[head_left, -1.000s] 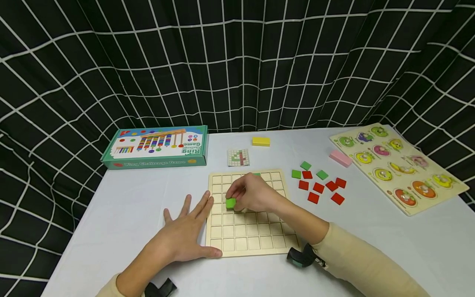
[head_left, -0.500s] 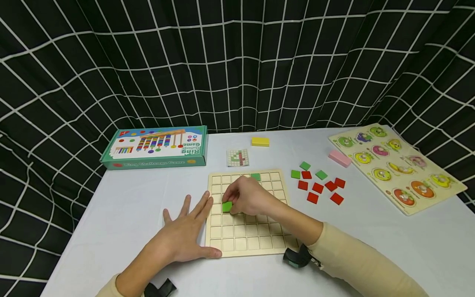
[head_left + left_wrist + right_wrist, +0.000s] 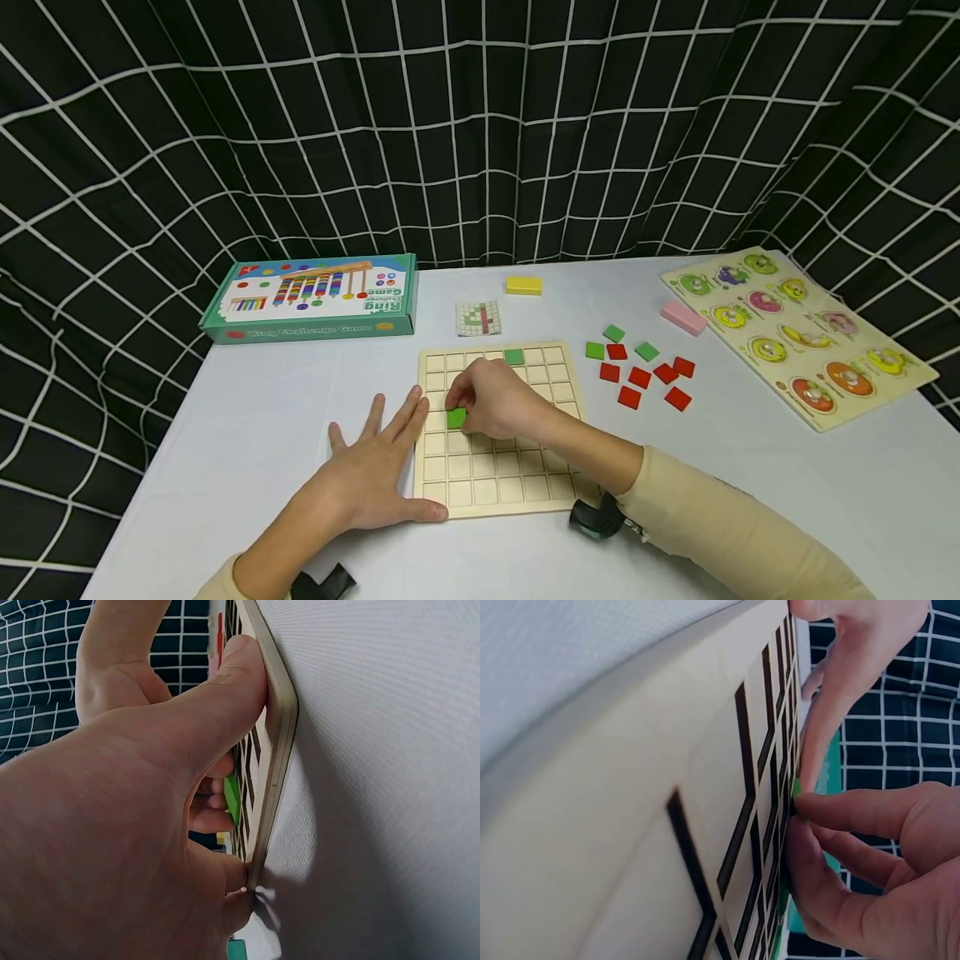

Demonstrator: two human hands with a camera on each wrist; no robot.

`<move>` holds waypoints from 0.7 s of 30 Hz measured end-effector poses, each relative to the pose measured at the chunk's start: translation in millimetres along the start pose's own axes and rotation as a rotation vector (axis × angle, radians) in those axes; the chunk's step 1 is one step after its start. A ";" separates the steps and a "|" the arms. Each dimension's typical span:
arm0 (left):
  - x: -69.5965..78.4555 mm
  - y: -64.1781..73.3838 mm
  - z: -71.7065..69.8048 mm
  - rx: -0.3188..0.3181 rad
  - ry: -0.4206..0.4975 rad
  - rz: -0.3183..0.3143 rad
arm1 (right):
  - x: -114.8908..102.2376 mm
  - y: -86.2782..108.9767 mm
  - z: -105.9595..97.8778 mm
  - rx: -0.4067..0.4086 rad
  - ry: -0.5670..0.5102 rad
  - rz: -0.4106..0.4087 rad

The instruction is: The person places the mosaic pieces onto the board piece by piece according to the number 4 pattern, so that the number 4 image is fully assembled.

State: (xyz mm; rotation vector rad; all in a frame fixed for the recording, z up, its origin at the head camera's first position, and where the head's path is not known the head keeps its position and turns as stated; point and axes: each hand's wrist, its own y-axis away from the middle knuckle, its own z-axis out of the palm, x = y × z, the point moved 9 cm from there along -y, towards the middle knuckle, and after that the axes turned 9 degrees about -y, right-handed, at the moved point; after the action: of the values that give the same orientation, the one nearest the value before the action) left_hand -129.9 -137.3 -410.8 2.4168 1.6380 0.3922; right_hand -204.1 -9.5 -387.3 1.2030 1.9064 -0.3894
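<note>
A wooden grid board (image 3: pixel 480 493) lies on the white table. My right hand (image 3: pixel 497 402) pinches a green square tile (image 3: pixel 455 418) low over the cells near the board's left side. In the left wrist view that green tile (image 3: pixel 232 799) appears tilted at the board's surface; whether it sits fully in a cell I cannot tell. My left hand (image 3: pixel 375 482) is spread flat, thumb (image 3: pixel 240 671) on the near left corner and fingertips at the left edge. Another green tile (image 3: pixel 513 357) lies in a cell of the far row.
Several loose red tiles (image 3: pixel 640 377) and a few green tiles (image 3: pixel 614 333) lie right of the board. Behind it are a patterned card (image 3: pixel 477 318) and a yellow block (image 3: pixel 523 286). A game box (image 3: pixel 311 296) stands back left; a pink block (image 3: pixel 683 317) and fruit puzzle board (image 3: pixel 802 333) lie right.
My right hand has moved slightly left and toward me with the green tile, down toward the board. The green tile in the far row is uncovered from behind that hand. My left hand stays put.
</note>
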 end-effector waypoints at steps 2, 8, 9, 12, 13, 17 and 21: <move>-0.5 0.3 0.1 0.000 -0.002 -0.002 | -1.3 0.0 0.4 0.005 0.002 -0.018; -0.9 0.0 1.1 0.002 0.000 -0.001 | -2.5 1.5 -0.3 0.008 0.020 -0.038; -0.7 -0.4 1.1 0.003 0.001 0.000 | -2.3 1.7 -0.6 0.005 0.022 -0.040; -0.6 -0.5 1.1 0.002 0.002 -0.002 | -1.1 2.4 -0.8 -0.019 0.006 -0.043; -0.7 -0.4 1.2 0.002 0.002 -0.003 | -0.3 2.4 -0.7 -0.032 -0.009 -0.042; -1.0 0.4 0.9 -0.001 0.007 -0.006 | 3.0 3.6 -2.6 -0.081 -0.103 -0.042; -0.5 0.5 -0.4 0.004 0.011 -0.001 | 4.6 6.4 -9.6 -0.107 -0.181 -0.069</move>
State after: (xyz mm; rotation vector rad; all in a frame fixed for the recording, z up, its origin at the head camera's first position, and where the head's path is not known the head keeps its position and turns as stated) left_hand -129.8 -137.9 -410.3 2.4203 1.6461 0.4030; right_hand -204.2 2.4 -384.0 0.9999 1.7924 -0.4135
